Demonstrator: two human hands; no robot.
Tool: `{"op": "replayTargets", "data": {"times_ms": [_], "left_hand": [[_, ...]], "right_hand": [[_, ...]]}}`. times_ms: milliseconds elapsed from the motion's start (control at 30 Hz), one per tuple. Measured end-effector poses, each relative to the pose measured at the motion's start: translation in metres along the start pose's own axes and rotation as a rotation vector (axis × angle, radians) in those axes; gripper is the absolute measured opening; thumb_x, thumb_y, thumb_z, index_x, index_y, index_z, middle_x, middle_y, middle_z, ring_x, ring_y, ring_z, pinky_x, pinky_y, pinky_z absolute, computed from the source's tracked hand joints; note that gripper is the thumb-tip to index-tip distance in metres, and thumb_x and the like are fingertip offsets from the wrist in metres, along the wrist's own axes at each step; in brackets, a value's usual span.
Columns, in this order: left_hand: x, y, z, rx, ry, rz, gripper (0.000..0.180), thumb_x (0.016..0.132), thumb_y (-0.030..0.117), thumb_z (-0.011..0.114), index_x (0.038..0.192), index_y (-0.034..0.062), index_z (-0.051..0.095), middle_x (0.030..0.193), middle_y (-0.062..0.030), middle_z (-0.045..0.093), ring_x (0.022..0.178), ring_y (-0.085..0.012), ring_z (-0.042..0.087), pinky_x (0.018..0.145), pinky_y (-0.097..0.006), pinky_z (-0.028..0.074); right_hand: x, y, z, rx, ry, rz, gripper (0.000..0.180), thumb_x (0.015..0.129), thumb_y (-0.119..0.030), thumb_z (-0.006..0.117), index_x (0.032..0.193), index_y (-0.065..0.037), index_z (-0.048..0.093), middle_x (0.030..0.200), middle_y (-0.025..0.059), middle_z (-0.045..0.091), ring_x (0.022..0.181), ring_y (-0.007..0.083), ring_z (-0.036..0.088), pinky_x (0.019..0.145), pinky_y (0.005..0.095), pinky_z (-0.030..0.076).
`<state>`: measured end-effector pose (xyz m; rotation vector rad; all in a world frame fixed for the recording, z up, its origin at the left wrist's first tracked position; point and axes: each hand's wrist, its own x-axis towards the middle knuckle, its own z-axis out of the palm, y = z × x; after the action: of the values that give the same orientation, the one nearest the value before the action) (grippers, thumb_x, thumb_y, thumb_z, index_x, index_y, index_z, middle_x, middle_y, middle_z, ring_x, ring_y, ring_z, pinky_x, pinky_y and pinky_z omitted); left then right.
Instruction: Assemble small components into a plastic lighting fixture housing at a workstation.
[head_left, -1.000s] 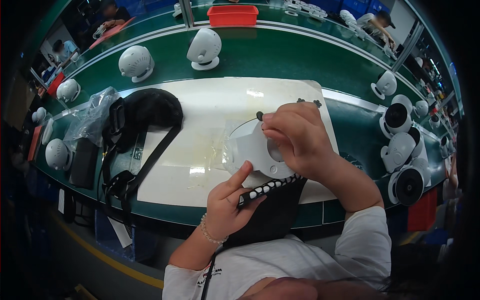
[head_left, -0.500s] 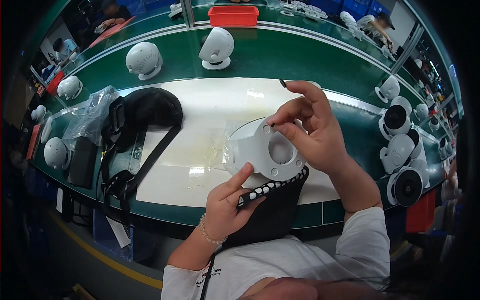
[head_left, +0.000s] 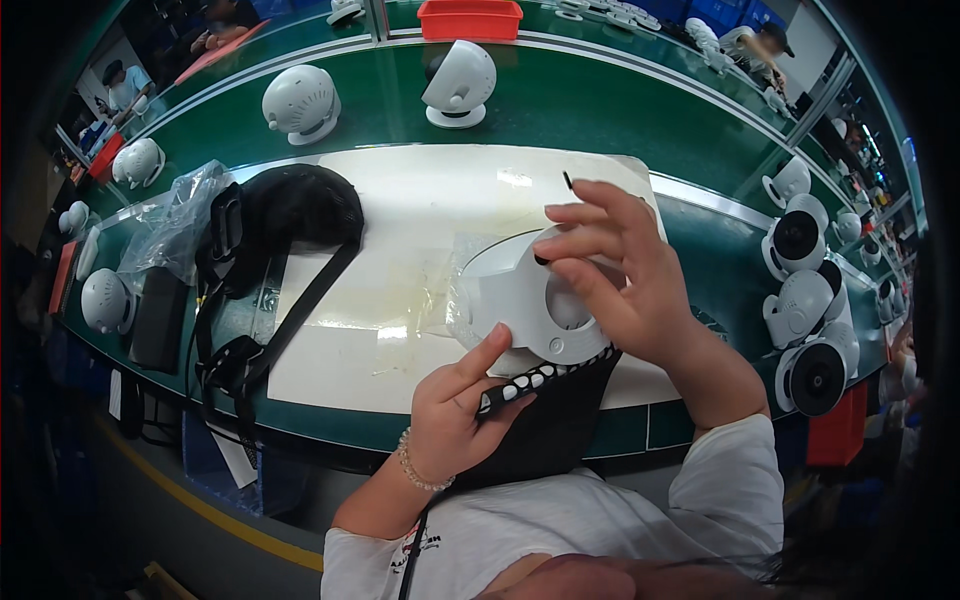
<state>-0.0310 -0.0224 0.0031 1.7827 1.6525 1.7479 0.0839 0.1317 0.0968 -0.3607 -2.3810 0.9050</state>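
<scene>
Rounded white plastic camera housing point(head_left: 520, 300), steadied over the cream work mat point(head_left: 400, 220) by both hands.

Cupped from below by left hand point(head_left: 455, 410), index finger raised along the shell; right hand point(head_left: 620, 275) spread loosely over the circular opening, fingertips point(head_left: 548, 262) at its rim, clamping nothing. Likely light, rigid, smooth and slippery; best gripped at the rim. Opening tilted up toward the wearer, long axis roughly left-right.
</scene>
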Motion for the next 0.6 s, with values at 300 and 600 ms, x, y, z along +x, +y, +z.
{"op": "replayTargets", "data": {"times_ms": [300,600], "left_hand": [[0.001,0.000,-0.001,0.006,0.004,0.026,0.024,0.059,0.000,0.070,0.081,-0.0005,0.060,0.120,-0.0165,0.050,0.072,-0.0236,0.061,0.064,-0.027,0.048],[0.002,0.000,-0.001,-0.031,0.008,0.001,0.023,0.059,-0.002,0.070,0.080,-0.0011,0.059,0.120,-0.0181,0.050,0.079,-0.0251,0.063,0.067,-0.027,0.049]], "right_hand": [[-0.019,0.004,-0.009,-0.107,0.045,-0.226,0.013,0.080,-0.019,0.060,0.083,-0.007,0.055,0.132,0.0159,0.034,0.128,0.0388,0.019,0.102,0.0442,0.016],[-0.031,-0.014,0.001,-0.319,-0.126,-0.160,0.006,0.075,-0.013,0.059,0.077,-0.008,0.058,0.126,0.0122,0.043,0.127,0.0337,0.026,0.101,0.0434,0.015]]}}
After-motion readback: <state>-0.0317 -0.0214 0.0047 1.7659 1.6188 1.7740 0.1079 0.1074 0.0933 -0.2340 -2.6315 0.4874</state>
